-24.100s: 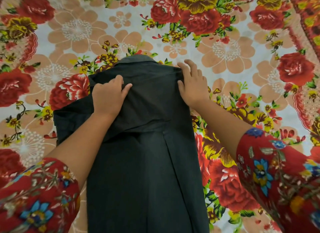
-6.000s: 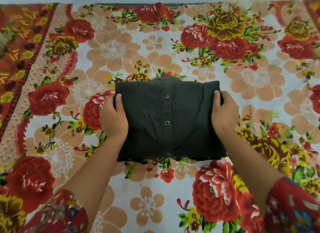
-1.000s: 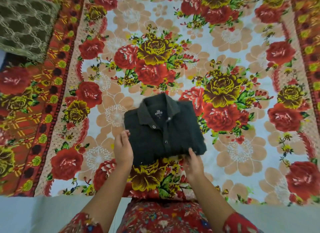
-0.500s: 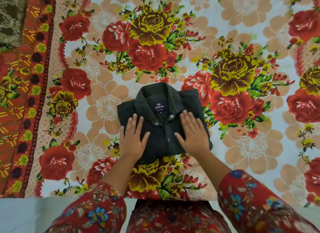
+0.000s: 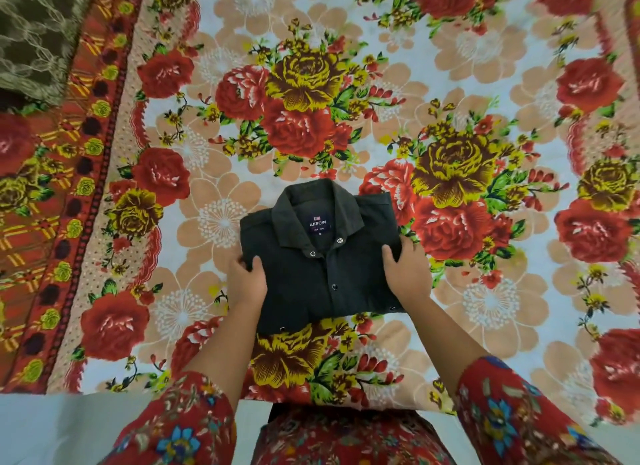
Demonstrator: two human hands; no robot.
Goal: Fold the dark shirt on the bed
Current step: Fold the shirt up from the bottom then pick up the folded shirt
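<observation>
The dark shirt [image 5: 322, 277] lies folded into a compact rectangle on the bed, collar up and facing away from me, its label and snap buttons showing. My left hand [image 5: 247, 282] grips the shirt's left edge, thumb on top and fingers tucked under. On the right edge, my right hand [image 5: 407, 274] holds the shirt the same way. Both forearms reach in from the bottom in red floral sleeves.
A floral bedsheet [image 5: 485, 308] with red and yellow roses covers the bed. A green patterned pillow [image 5: 31, 38] lies at the far left corner. The bed's near edge [image 5: 104, 393] runs along the bottom, with pale floor below it.
Both hands were pressing flat on top of the folded shirt; now they have slid out to its left and right edges and closed on them.
</observation>
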